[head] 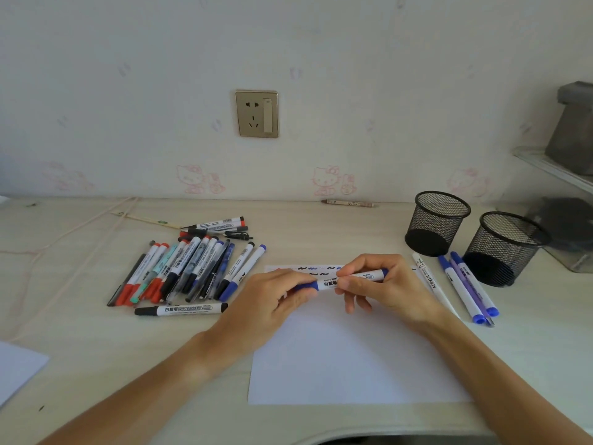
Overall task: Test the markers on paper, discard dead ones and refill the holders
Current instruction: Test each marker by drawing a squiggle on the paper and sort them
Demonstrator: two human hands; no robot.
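Observation:
Both hands hold one blue whiteboard marker (359, 278) level above the white paper (349, 358). My left hand (272, 303) grips its blue cap end. My right hand (382, 284) pinches the white barrel. Short black, blue and red test squiggles (316, 268) run along the paper's far edge. A pile of several markers (189, 268) with red, black, blue and teal caps lies left of the paper, with a black-capped one (181, 309) in front of it. Right of the paper lie a white acrylic marker (428, 277) and three blue and purple ones (468, 289). Two black mesh holders (436, 220) (507, 248) stand at the right.
A wall with a socket (256, 114) rises behind the desk. A crayon (348, 203) lies by the wall, and a cord (80, 239) and a thin stick (144, 219) at the left. Another sheet (16, 367) sits at the left edge. A shelf with grey boxes (571, 175) stands at the right.

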